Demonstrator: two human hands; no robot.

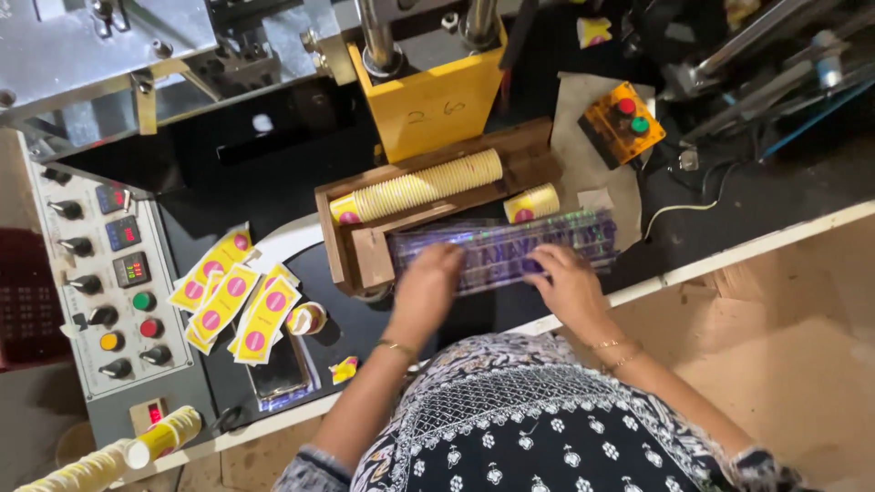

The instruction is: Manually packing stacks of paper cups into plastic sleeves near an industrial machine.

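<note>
Our left hand (427, 290) and right hand (567, 288) blur with motion and cover part of the clear printed sleeve (510, 246), so we cannot tell their grip. The paper-cup stack (109, 456) at lower left is cut off by the frame edge.

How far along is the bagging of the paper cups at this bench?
Done: nothing sealed shows. In hand: left hand and right hand rest on a clear printed sleeve. Left: the long cup stack in the wooden tray and a short stack.
</note>
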